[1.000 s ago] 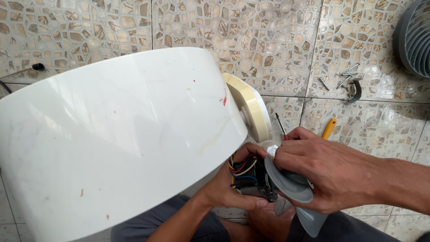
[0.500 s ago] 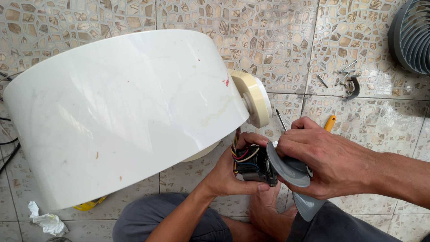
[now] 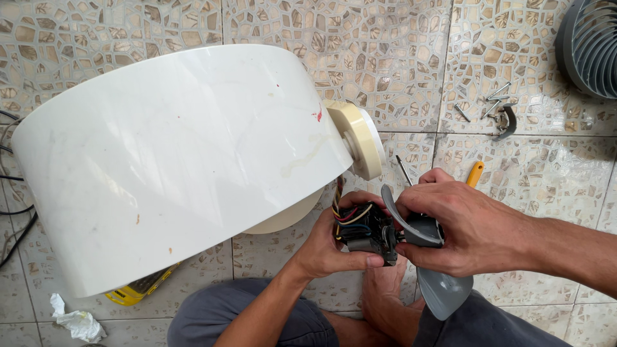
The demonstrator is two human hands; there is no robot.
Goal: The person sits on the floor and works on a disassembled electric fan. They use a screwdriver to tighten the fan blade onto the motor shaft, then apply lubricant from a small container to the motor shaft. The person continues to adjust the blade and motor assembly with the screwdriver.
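Holding: our left hand cups a small black motor block with coloured wires; left fingers are wrapped tight around its underside.
Right hand: our right hand clamps down on the grey fan blade at its hub, fingers closed over the top, pressed against the motor block.
Blade position: one grey lobe hangs below the right fingers, another curves up just left of them, touching the motor block.
Above left fingers: big white curved housing with a cream round cap at its end, leaning over our lap, near the left fingers but not held.
Beyond right fingers: orange-handled screwdriver on the floor, partly hidden behind the knuckles; loose screws and a dark clip well apart, further up on the tiled floor.
Far corner: grey fan grille, well apart from both hands.
Low left: yellow object under the housing, crumpled paper beside it.
Risk, wires: we judge twisting the blade could snag or pull the wires just beside the left fingers.
Risk, blade: hard squeezing could crack a thin lobe.
Risk, housing: unsupported, it may roll onto the hands.
Risk, screws: loose, easily kicked away.
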